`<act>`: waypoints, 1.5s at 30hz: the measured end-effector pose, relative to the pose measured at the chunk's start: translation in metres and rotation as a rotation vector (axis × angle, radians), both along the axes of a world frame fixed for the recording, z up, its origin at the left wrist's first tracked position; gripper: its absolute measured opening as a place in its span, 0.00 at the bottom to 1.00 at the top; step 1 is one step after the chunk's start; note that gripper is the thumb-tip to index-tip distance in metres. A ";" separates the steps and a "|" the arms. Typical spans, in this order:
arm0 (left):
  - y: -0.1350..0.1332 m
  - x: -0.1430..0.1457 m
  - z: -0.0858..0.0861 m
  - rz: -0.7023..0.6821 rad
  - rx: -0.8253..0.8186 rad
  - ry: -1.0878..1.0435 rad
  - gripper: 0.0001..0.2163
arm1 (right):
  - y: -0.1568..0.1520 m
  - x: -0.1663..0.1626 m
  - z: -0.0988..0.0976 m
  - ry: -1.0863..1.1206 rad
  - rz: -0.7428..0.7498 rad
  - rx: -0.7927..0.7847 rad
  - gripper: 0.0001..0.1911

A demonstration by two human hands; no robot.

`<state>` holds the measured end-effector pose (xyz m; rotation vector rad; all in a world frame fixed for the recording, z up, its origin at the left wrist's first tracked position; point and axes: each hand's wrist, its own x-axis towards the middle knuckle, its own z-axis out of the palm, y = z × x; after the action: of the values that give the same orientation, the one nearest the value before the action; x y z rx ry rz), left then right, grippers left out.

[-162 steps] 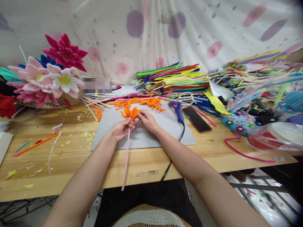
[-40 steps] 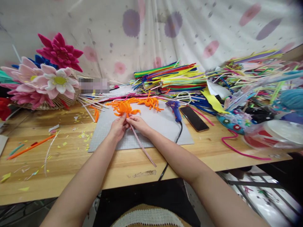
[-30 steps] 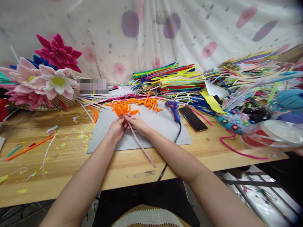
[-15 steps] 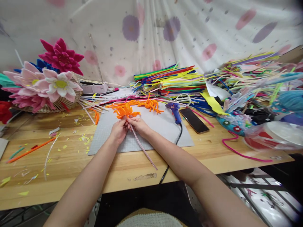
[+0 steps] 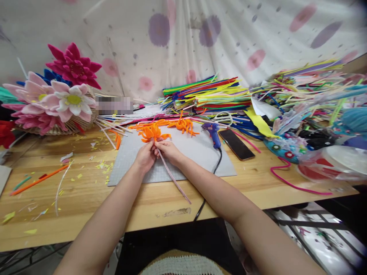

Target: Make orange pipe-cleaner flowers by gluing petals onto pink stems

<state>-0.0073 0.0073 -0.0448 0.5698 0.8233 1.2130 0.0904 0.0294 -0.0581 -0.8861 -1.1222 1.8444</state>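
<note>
An orange pipe-cleaner flower (image 5: 151, 132) stands above my fingertips, its petals curling outward. My left hand (image 5: 145, 156) is closed on the base of the flower. Beside it, my right hand (image 5: 169, 151) pinches at the same spot, where a pale pinkish stem (image 5: 174, 177) comes out and slants down toward the table's front edge. The fingers partly hide the join between flower and stem. Both hands are over a grey cutting mat (image 5: 189, 168). Behind them on the mat lies a heap of curled orange pipe-cleaner pieces (image 5: 183, 125).
A blue glue gun (image 5: 212, 135) with a black cord and a phone (image 5: 236, 144) lie to the right. White-handled scissors (image 5: 224, 118) rest behind. Pipe-cleaner bundles (image 5: 206, 93) line the back. Felt-like flowers (image 5: 71, 99) fill the left; a plastic-wrapped spool (image 5: 329, 164) sits far right.
The hands keep their grip on the flower and stem, with hardly any movement. The whole view has shifted slightly.
</note>
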 end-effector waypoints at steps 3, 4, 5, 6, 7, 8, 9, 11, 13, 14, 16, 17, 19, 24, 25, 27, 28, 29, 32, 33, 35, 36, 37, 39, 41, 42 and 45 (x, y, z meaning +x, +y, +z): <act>0.000 -0.001 0.000 0.002 0.012 -0.005 0.14 | -0.001 0.000 0.001 0.001 0.025 -0.009 0.18; 0.000 -0.001 0.000 0.008 0.014 -0.002 0.15 | -0.001 0.000 0.002 -0.003 0.029 -0.014 0.18; -0.001 -0.001 0.001 0.013 0.014 0.005 0.15 | -0.001 0.000 0.002 -0.008 0.032 -0.019 0.18; -0.001 -0.001 0.002 0.013 0.011 0.014 0.15 | -0.001 0.000 0.003 -0.014 0.033 -0.025 0.18; -0.001 -0.001 0.003 0.009 0.008 0.023 0.15 | -0.001 0.000 0.004 -0.020 0.035 -0.033 0.19; -0.002 -0.002 0.004 0.001 0.006 0.030 0.15 | -0.001 0.000 0.004 -0.024 0.038 -0.041 0.20; -0.002 -0.002 0.005 -0.006 0.007 0.037 0.14 | 0.000 0.000 0.004 -0.025 0.042 -0.048 0.20; -0.002 -0.002 0.006 -0.020 0.016 0.045 0.13 | 0.000 0.000 0.004 -0.010 0.046 -0.052 0.20; -0.002 -0.002 0.006 -0.020 0.024 0.047 0.13 | 0.001 0.000 0.002 0.021 0.038 -0.036 0.20; -0.002 -0.001 0.005 -0.010 0.027 0.045 0.14 | 0.001 0.000 0.002 0.036 0.029 -0.029 0.19; -0.002 0.000 0.003 0.021 0.032 0.038 0.15 | 0.001 0.000 0.000 0.047 0.009 -0.025 0.18; -0.001 0.001 0.002 0.040 0.035 0.037 0.16 | 0.001 -0.001 0.000 0.043 0.001 -0.027 0.17; -0.001 0.002 0.000 0.076 0.043 0.049 0.19 | 0.001 -0.001 0.000 0.029 -0.002 -0.021 0.16; -0.001 0.002 -0.002 0.117 0.060 0.103 0.21 | 0.002 -0.001 0.000 0.024 0.012 0.028 0.17; -0.001 0.002 -0.001 0.112 0.061 0.108 0.21 | 0.003 0.000 0.000 0.028 0.013 0.031 0.17; -0.001 0.002 0.000 0.092 0.058 0.109 0.21 | 0.003 0.000 0.000 0.035 0.012 0.030 0.16; -0.001 0.002 0.001 0.083 0.053 0.104 0.21 | 0.003 0.000 0.000 0.037 0.010 0.025 0.16; -0.001 0.002 0.001 0.077 0.047 0.097 0.20 | 0.002 0.000 0.000 0.037 0.007 0.016 0.16; -0.001 0.003 0.000 0.089 0.032 0.070 0.17 | 0.001 -0.001 0.001 0.025 -0.037 -0.006 0.14; -0.001 0.003 0.000 0.100 0.026 0.061 0.16 | 0.001 -0.002 0.001 0.020 -0.060 -0.009 0.14; -0.001 0.004 0.000 0.135 0.004 0.062 0.14 | 0.000 -0.004 0.002 0.006 -0.102 -0.009 0.14; -0.001 0.005 0.000 0.157 -0.012 0.072 0.13 | 0.000 -0.005 0.002 -0.003 -0.113 -0.008 0.14; -0.001 0.005 0.000 0.180 -0.026 0.085 0.11 | -0.001 -0.005 0.002 -0.014 -0.115 -0.006 0.14; -0.001 0.005 0.001 0.226 -0.043 0.102 0.09 | -0.001 -0.006 0.002 -0.041 -0.105 0.001 0.14; -0.001 0.004 0.002 0.263 -0.054 0.101 0.08 | -0.002 -0.006 0.002 -0.064 -0.090 0.016 0.15; -0.001 0.004 0.003 0.277 -0.064 0.100 0.07 | -0.002 -0.006 0.002 -0.075 -0.085 0.025 0.15; -0.001 0.003 0.004 0.304 -0.099 0.111 0.06 | -0.003 -0.005 0.001 -0.102 -0.069 0.051 0.15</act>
<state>-0.0048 0.0066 -0.0404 0.4436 1.0871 1.4168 0.0855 0.0269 -0.0566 -0.9865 -1.1807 1.7236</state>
